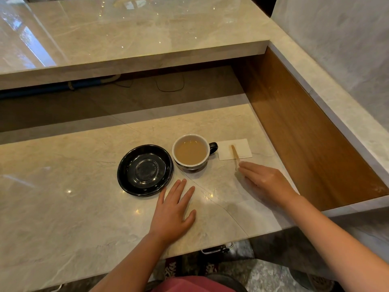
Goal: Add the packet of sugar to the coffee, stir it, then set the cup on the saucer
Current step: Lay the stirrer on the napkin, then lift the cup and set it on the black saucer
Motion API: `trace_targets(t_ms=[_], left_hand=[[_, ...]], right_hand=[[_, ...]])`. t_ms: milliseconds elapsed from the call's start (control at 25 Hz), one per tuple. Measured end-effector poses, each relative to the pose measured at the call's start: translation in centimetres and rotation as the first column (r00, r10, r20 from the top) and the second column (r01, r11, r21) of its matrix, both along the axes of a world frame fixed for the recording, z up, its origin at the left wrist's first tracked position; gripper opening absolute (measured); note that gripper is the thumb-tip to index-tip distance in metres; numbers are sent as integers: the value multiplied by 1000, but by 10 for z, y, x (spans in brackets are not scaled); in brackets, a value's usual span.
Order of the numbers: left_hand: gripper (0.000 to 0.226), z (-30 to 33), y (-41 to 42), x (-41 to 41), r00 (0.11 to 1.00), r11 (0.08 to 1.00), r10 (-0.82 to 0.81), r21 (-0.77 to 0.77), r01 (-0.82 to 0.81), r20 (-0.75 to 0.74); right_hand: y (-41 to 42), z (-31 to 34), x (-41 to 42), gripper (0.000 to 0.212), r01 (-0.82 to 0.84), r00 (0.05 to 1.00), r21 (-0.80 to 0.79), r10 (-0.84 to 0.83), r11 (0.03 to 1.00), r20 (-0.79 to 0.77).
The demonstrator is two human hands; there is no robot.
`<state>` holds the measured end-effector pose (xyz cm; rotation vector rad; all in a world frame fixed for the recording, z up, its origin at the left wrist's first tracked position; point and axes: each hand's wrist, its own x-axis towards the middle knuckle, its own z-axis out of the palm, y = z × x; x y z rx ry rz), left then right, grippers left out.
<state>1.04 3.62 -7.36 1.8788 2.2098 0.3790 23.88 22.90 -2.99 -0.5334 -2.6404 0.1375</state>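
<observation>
Neither grip holds anything: the left hand (175, 211) lies flat and open on the bench (63, 207), fingers spread, fingertips just short of the saucer (145, 170). The right hand (267, 182) reaches forward low over the bench with its fingers stretched out; its fingertips meet the near end of the wooden stir stick (235, 155), though whether they pinch it or only touch it cannot be told.

That stick lies slanted across the near edge of a white napkin (234, 149), its lower end partly hidden by the fingers. No separate sugar packet can be made out; the white rectangle may be a napkin or a flat packet, too plain to tell. The cup (191, 152), dark outside and white inside, stands on the bench between the saucer and the napkin, just beside the saucer's rim, handle turned to the right toward the napkin. It holds pale brown coffee nearly to the brim. The black saucer is bare.

To the right the bench ends against a brown wooden side panel (305, 133); its near edge runs just under the forearms. Open surface spreads wide to the left of the saucer. Behind, a raised marble shelf (136, 34) overhangs a dark recess.
</observation>
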Motion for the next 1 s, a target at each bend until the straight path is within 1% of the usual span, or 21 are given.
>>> trace_targets(t_ms=[80,160,320,440,560,680,800,880,920,1000], left_hand=[[61,0,0,0,1000,1000,-1,-3,1,-4],[61,0,0,1,1000,1000,-1,-4,1,-7],[61,0,0,1,1000,1000,0,-10,0,-8],[61,1,1,1,1000,1000,-5,-8,5,-2],[61,2,0,0,1000,1000,-11,-10,11,-7],[61,3,0,1,1000,1000,-15,-5,15,3],[60,3,0,1,1000,1000,-22,2,22,3],[60,2,-1,1,1000,1000,-22,-1,22,7],[60,2,-1,0,1000,1000,-21,-7,21,7],[61,2,-1,-1,1000,999,-30,-30,30,1]], right_hand=[[-3,-5,5,22,-33,999,5,33,999,23],[-5,-10,9,24,-47,996,-22,49,999,70],[-5,-18,14,34,-3,990,-49,10,999,143],[-6,-21,14,37,21,985,-55,-11,998,169],[-6,-18,9,31,26,987,-57,-17,998,158],[-8,-11,2,22,54,993,-56,-47,997,110],[-13,5,-15,31,131,991,-56,-130,990,17],[-16,19,-38,33,147,988,-21,-148,989,-43],[-17,26,-52,38,155,987,-25,-156,988,-39],[-20,40,-85,60,187,981,-102,-180,977,76]])
